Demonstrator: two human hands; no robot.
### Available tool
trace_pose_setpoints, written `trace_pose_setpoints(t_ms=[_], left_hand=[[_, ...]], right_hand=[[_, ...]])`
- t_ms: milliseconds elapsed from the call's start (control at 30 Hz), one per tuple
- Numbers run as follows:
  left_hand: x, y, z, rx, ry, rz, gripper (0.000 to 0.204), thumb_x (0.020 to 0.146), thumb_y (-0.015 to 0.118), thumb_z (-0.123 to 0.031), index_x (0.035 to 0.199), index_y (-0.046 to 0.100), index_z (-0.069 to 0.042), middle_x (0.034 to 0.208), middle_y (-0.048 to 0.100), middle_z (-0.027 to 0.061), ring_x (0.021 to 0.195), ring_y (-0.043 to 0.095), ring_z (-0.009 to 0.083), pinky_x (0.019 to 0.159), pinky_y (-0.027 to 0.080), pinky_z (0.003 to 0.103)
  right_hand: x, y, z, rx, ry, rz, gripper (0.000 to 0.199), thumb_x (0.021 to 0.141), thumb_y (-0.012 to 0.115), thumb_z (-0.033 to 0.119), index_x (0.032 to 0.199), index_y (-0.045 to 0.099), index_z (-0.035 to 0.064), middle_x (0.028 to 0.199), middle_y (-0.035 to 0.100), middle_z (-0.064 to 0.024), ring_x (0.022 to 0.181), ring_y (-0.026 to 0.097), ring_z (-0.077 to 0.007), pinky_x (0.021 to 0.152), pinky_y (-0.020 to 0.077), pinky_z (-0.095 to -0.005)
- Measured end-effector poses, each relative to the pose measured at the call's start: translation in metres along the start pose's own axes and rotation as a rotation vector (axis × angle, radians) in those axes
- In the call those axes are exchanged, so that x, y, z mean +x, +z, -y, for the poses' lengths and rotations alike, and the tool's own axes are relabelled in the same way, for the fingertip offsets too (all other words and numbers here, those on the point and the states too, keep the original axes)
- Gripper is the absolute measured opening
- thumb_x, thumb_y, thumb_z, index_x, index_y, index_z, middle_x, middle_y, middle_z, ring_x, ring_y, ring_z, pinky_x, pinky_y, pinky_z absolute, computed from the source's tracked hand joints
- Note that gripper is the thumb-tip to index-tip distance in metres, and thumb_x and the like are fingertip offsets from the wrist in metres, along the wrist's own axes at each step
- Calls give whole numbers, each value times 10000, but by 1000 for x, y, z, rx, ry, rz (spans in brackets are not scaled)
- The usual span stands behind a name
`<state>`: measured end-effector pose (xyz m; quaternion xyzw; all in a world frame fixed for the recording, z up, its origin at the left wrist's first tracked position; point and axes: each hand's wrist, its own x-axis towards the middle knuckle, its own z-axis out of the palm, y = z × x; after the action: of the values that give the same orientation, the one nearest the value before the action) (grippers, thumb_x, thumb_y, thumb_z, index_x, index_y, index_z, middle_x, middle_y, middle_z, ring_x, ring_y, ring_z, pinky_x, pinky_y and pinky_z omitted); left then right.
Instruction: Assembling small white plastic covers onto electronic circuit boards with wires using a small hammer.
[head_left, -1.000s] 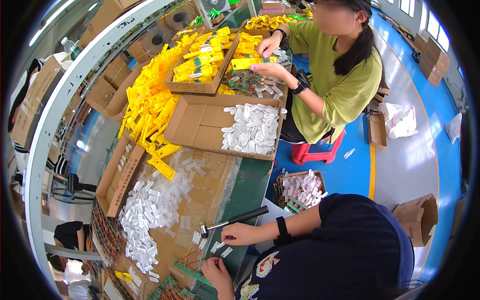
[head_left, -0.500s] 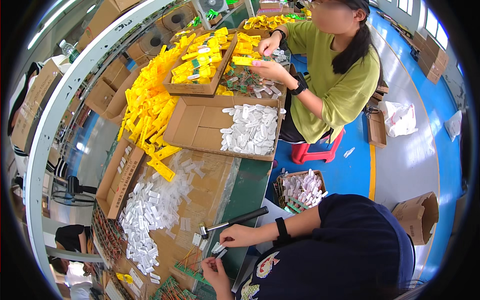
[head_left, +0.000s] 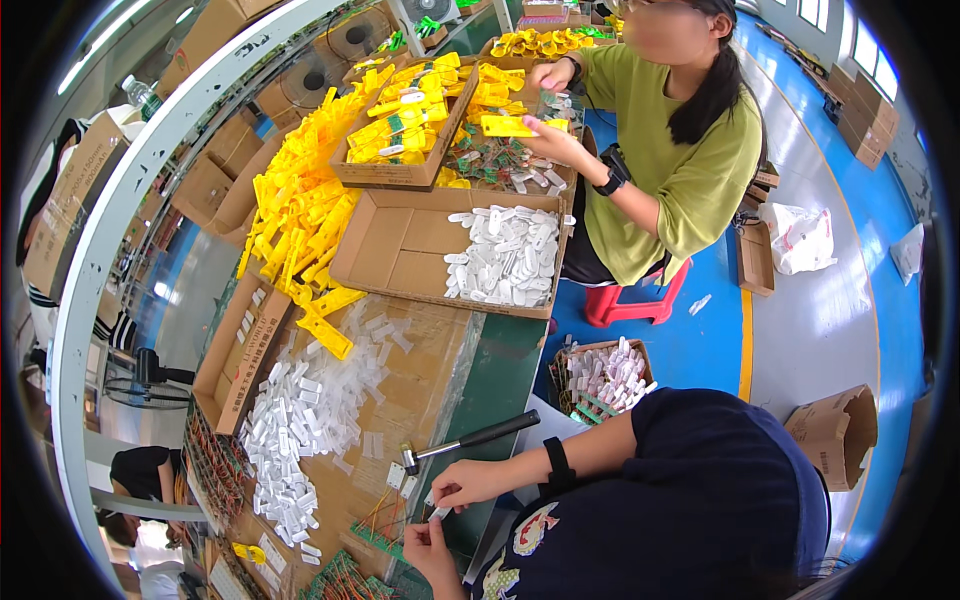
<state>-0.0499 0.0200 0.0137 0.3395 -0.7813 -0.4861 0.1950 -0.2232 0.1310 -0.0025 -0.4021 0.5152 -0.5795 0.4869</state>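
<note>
Over the green strip at the table's near edge, my two hands meet fingertip to fingertip. A small white plastic casing piece (head_left: 439, 514) shows between them. My left hand (head_left: 432, 553), the lower one, pinches it with thumb and fingers. Bent down over the same piece is my right hand (head_left: 468, 482), its fingers pressed together and hiding part of it. Just beyond the right hand a hammer (head_left: 470, 441) lies with its metal head on the table and its black handle toward me. Wired green circuit boards (head_left: 375, 540) lie beside my left hand.
Loose white casing pieces (head_left: 285, 450) are heaped on the table. A cardboard tray (head_left: 385, 250) holds more of them, beside a pile of yellow plastic parts (head_left: 300, 220). Opposite, a co-worker in a green shirt (head_left: 650, 130) handles a yellow part (head_left: 520, 126). A filled box (head_left: 603, 378) stands beside the table.
My right hand has shifted slightly toward the left hand, and the fingertips now close around the white piece. Less white shows between them. The co-worker's hands have moved a little with the yellow part.
</note>
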Motion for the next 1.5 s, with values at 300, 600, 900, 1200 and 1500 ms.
trace_pose_setpoints(t_ms=[300,600,900,1200,1500], left_hand=[[2,-1,10,-29,29,-36,261,885,690,-100,728,491,-36,671,482,-27,584,383,36,515,309,198],[0,-1,4,-96,-15,12,203,880,683,-85,770,521,-31,730,513,-12,625,439,58,560,365,207],[2,-20,3,161,134,155,140,807,714,-56,870,605,6,910,582,82,784,574,178,679,462,274],[-3,-33,0,-35,65,109,112,807,701,-35,838,608,19,880,615,101,745,597,184,649,463,281],[17,-26,-9,232,129,-90,116,793,714,-89,817,622,-22,805,583,112,764,591,271,676,471,345]], right_hand=[[-1,9,0,18,-49,-23,176,935,603,186,961,620,13,778,667,-58,693,626,-107,623,495,-271],[-2,15,-4,-143,-97,-140,146,869,608,48,1007,626,1,826,680,-86,724,652,-152,655,508,-301],[4,37,-3,-199,-215,-148,135,857,602,58,971,657,11,830,673,-137,765,669,-260,684,507,-350],[0,30,2,-396,-207,62,87,789,598,35,866,633,13,835,643,-164,789,630,-364,714,499,-436],[-1,38,3,-961,-385,-210,92,703,647,38,785,631,77,805,537,-78,839,537,-270,714,472,-377]])
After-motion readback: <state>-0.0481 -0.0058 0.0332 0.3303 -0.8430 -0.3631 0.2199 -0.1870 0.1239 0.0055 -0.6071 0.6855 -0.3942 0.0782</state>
